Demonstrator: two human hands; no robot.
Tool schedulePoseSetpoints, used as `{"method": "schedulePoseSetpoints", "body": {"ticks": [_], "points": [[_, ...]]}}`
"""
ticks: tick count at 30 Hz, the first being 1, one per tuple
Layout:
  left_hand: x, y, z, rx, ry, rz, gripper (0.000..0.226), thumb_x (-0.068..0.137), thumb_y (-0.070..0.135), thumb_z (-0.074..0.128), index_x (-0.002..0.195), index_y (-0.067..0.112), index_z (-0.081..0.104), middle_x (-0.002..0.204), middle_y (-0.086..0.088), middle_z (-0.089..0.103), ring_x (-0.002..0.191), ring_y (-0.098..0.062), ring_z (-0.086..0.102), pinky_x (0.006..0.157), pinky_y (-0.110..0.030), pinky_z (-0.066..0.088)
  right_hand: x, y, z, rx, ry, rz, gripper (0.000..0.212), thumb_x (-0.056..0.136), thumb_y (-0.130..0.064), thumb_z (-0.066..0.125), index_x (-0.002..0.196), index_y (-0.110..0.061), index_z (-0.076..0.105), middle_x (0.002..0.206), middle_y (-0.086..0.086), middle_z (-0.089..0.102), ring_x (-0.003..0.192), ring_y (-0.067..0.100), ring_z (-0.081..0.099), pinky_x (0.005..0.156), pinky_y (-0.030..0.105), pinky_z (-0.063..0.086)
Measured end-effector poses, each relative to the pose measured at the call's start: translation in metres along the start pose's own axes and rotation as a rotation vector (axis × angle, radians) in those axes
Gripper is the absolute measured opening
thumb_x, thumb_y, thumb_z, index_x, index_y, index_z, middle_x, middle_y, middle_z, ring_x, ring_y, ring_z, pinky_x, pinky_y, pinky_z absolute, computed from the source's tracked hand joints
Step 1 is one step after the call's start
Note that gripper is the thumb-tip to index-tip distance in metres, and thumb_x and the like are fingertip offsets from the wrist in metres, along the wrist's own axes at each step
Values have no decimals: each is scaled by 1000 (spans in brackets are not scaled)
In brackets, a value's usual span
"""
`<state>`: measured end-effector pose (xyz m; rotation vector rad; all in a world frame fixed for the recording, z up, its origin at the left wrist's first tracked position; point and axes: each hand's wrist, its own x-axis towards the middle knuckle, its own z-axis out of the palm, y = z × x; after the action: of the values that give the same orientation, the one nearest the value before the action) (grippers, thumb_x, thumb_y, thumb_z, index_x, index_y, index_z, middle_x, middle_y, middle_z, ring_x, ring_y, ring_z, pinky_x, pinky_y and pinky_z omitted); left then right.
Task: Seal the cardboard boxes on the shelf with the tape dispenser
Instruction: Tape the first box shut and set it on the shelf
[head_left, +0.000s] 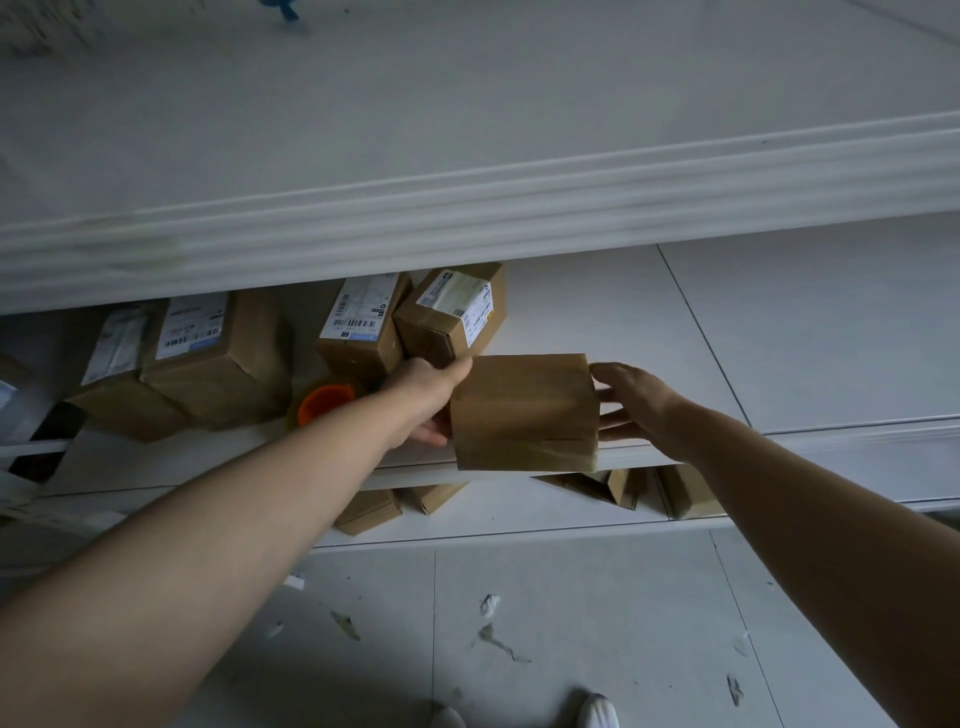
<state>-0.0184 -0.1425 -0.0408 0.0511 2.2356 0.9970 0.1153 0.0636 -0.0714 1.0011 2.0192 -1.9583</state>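
A plain brown cardboard box (524, 410) with clear tape along its lower edge sits at the front edge of the middle shelf (831, 441). My left hand (431, 389) grips its left side, thumb over the top corner and fingers low along the side. My right hand (634, 405) touches the right side with straight, spread fingers. An orange round piece with a yellowish roll (326, 402), which looks like the tape dispenser, lies on the shelf just left of my left wrist, partly hidden by my forearm.
Labelled boxes are piled on the shelf's left half: a large one (218, 358) and two smaller ones (358, 332) (452, 312) behind my left hand. The upper shelf's edge (467, 218) overhangs them. More boxes (369, 512) (685, 491) sit on the lower shelf. White shoes (597, 712) stand on the floor.
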Motion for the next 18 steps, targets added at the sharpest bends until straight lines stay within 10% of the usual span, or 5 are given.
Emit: {"method": "schedulePoseSetpoints", "body": {"ticks": [5,12,18], "points": [[-8,1,-10,20,-111,30,67,80,64,61,127,16,52,114,-4,64,100,-22,61,68,-30,54,-11,3,0,75,-25,56,29,100,-20,44,120,-2,55,112,20,63,91,25,62,73,33,54],[-8,-4,1,-72,-45,32,47,97,48,46,130,15,49,125,-6,59,110,-24,58,78,-34,52,-13,15,5,-23,-24,64,63,86,-64,52,139,-31,42,129,-3,44,124,25,40,89,47,39],[-23,2,14,-180,-115,53,41,103,18,40,144,18,36,130,-9,54,105,-30,61,83,-36,50,-19,3,-4,347,-120,-162,54,88,-18,63,138,-23,45,122,11,51,108,28,57,81,37,55]]}}
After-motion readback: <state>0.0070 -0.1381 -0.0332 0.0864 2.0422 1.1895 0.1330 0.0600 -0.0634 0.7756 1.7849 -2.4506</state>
